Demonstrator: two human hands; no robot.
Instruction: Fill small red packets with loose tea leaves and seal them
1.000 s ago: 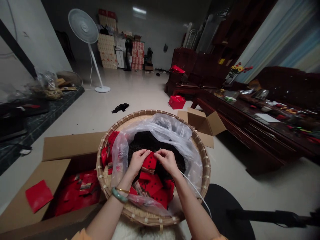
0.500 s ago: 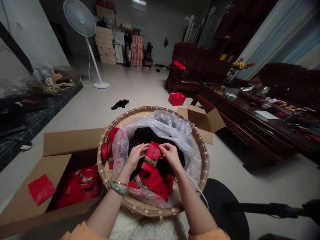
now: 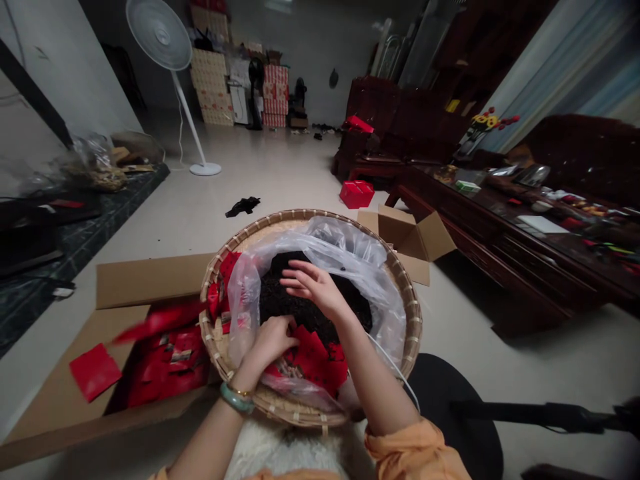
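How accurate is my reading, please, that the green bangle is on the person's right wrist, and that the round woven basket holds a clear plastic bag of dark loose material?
Not quite: the green bangle is on the person's left wrist, not the right, as the head view shows. The rest stands: the round woven basket holds a clear plastic bag of dark loose material.

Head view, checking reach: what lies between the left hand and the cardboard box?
In the head view, the clear plastic bag, red packets and the bamboo basket's rim lie between the left hand and the cardboard box.

White pedestal fan (image 3: 159,33) near stacked cardboard cartons (image 3: 210,87), well back
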